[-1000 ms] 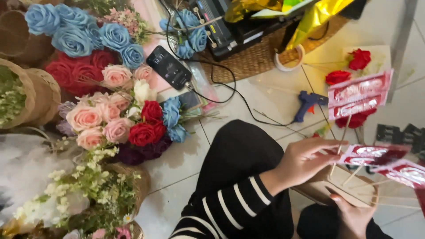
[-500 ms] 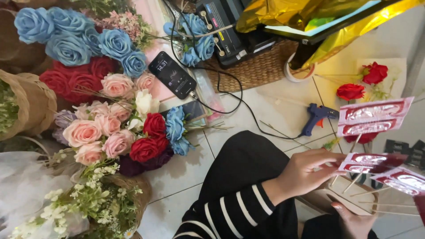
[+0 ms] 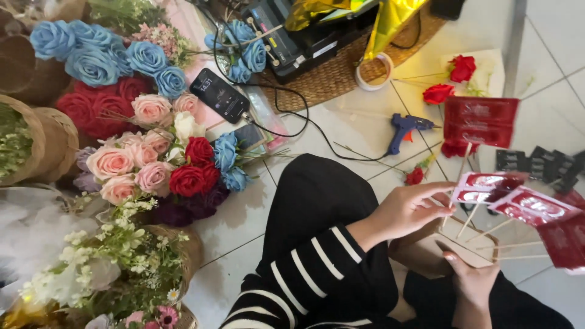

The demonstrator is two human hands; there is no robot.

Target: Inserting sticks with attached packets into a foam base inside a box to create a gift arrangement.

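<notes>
Gathering the thin wooden skewers (image 3: 487, 234) into a fan called for an even grip low on the sticks, judging by the spread. Left hand (image 3: 409, 210) curled, fingertips pinching one red wrapped packet (image 3: 487, 187); right hand (image 3: 469, 275) below it, fingers half-closed round the skewer ends.

Left hand (image 3: 408, 210) raised and reaching further right, fingers (image 3: 442, 190) now pinching a red packet (image 3: 484, 187), skewered packets fanned wider
</notes>
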